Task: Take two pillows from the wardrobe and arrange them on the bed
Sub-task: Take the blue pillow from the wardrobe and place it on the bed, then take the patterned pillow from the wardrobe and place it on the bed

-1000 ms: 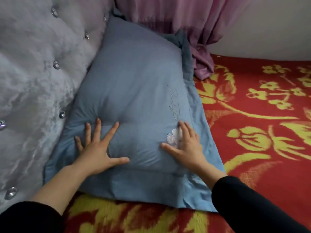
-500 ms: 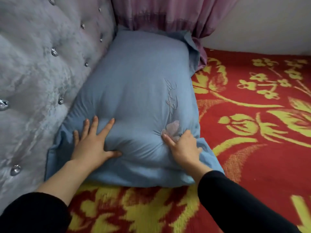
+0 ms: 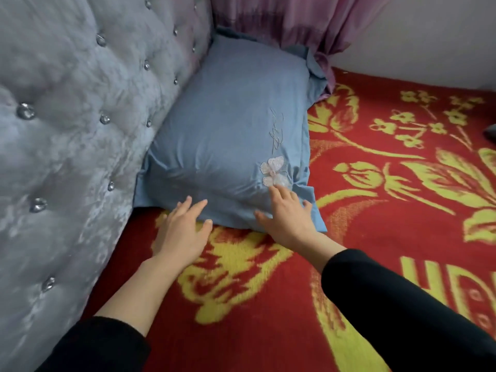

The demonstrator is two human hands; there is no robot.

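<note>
A blue pillow [image 3: 230,130] with a pale embroidered butterfly near its front right corner lies on the bed, leaning against the tufted headboard in the far corner. My left hand [image 3: 183,232] is flat with fingers apart, its fingertips on the pillow's front edge. My right hand [image 3: 288,216] rests open on the pillow's front right corner, fingertips just under the butterfly. Neither hand holds anything. Only one pillow is in view.
The bed is covered by a red blanket [image 3: 268,304] with yellow flower patterns. A grey tufted headboard [image 3: 67,130] with shiny studs fills the left. A pink curtain [image 3: 295,20] hangs behind the pillow, and a pale wall [image 3: 429,36] borders the far side.
The pillow has slid away from me into the corner by the headboard. Both hands have slipped back from pressing on its middle to its near edge.
</note>
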